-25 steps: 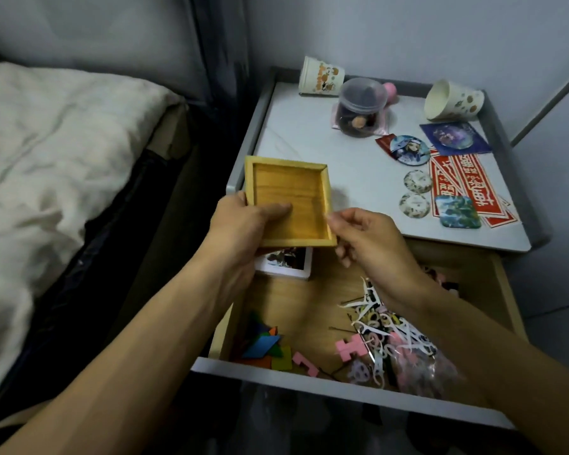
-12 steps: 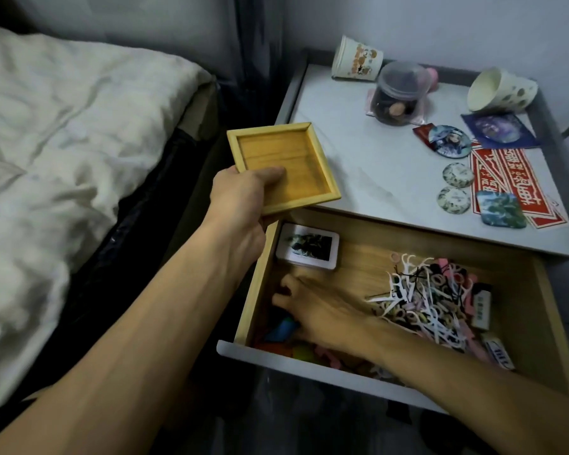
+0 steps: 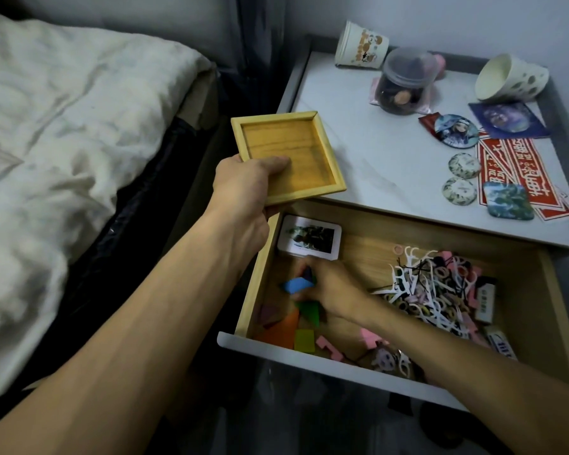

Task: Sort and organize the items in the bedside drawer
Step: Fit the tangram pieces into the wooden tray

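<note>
Wooden tray: left hand is gripping its near corner, holding it over the counter's front-left edge. Blue tile: right hand is pinching it inside the open drawer, at the left end.

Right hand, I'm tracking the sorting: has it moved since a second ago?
Yes. The right hand dropped from beside the wooden tray into the drawer, left end, pinching the blue piece.
</note>
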{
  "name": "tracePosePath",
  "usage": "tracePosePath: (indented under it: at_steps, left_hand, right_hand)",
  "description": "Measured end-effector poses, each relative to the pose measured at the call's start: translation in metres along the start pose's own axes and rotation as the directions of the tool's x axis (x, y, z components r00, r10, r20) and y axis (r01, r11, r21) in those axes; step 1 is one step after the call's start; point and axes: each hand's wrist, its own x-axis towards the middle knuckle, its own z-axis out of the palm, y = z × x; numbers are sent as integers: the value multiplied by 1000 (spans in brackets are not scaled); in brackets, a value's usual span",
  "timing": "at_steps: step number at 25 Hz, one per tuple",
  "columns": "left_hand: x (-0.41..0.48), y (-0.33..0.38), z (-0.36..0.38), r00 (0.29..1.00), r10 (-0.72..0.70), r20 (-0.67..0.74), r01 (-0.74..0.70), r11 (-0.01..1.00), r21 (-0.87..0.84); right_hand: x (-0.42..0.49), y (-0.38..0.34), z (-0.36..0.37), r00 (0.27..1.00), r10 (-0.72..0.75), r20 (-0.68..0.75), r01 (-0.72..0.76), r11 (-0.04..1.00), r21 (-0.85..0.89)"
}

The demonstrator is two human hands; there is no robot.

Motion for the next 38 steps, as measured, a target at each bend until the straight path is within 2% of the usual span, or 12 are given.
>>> tracePosePath:
  at_steps: [4,5,7,9,13,18,23,27,30,33,35,38]
  left_hand:
    - [1,0,0,1000,3,-5,-3,1000,0]
    - [1,0,0,1000,5,-6,-5,1000,0]
    - [1,0,0,1000,8,-4,-8,1000,-3]
    - [2,1,-1,1000,8,-3,-8,1000,-4]
    - [3,0,-2,1000,-3,-6,3,1000,0]
    - [5,0,-3,1000,-12,-4,12,1000,-5]
    - [5,-2,-2,1000,-10,1,10,1000,-3]
    - [5,-2,-3,1000,-14,6,14,1000,-6]
    - [4,-1,-1,1000,-14,17,15,999,-38]
    - [3,0,0,996,25,85,-22,999,-30]
    - [1,-2,-1,991,56,125,-57,998,10]
    - [-13,-10,2,979,-21,202,10,998,57]
  right_hand:
    - [-11,-6,-6,999,52,-8,-51,991,125]
    - [-14,-8,-9,999,53,2,-53,994,99]
    - [-17,-10,-19,999,46,28,-44,996,-72]
    - [-17,-12,-22,996,-13,93,33,976,-213]
    - [-16,-15,0,944,-123,305,212,936,-281]
    - [-10,-8,25,941,-167,295,299,819,-489]
    - [-16,-12,21,954,-172,244,280,798,-533]
    - [-18,-11,12,960,-95,262,182,925,-334]
    - [-27,-25,-18,969,-91,231,142,967,-213]
    - [-59,-45,-68,989,-129,70,139,975,-171]
    - [-87,-59,-100,985,-170,-41,167,984,-70]
    - [-118,-68,-133,922,-223,-318,282,947,153]
